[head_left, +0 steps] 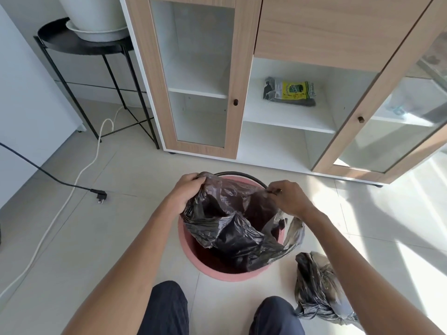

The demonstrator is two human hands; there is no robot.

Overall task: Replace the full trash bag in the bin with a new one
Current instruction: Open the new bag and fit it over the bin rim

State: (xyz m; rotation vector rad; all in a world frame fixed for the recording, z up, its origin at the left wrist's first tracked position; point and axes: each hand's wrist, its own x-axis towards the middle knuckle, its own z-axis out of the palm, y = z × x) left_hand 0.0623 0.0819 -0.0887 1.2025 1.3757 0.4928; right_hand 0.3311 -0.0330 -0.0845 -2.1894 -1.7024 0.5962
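The person's left hand (187, 189) is closed around the upper edge of a thin, crinkled black plastic trash bag (232, 228), pinching it at the far left of the bin's mouth. The right hand (289, 195) grips the opposite part of the same bag's edge between fingers and thumb, near the far right rim. Between the two hands the bag hangs open and slack, most of it drooping inside the round pink plastic bin (217, 272), with one flap spilling over the right side of the rim. The bin stands on the pale tiled floor (108, 226) just in front of the person's dark-trousered knees. Beside the bin, to its right on the floor, lies a filled, bunched-up black trash bag (319, 291). Beyond, a wood-and-white cabinet (242, 68) stands with its right glass door swung open, and a packet of folded bags with a yellow label (290, 91) rests on its middle shelf
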